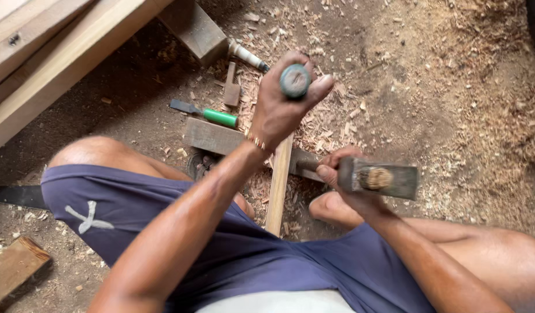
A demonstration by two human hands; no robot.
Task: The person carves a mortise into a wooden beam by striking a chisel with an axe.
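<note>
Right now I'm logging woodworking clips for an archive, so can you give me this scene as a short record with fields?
Setting: dirt floor strewn with wood chips
Left hand: gripped round a chisel handle, round butt end toward the camera
Right hand: holds a hammer near its head
Workpiece: narrow wooden strip lying across a wood block
Nearby: green-handled chisel on the floor
Posture: person seated, knees apart, blue shorts

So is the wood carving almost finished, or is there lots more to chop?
Plenty is already cut: wood chips litter the ground. Right now the left hand stands a chisel on the thin wood strip, and the right hand holds a hammer beside it. The cut itself is hidden, so what's left can't be judged.
</note>
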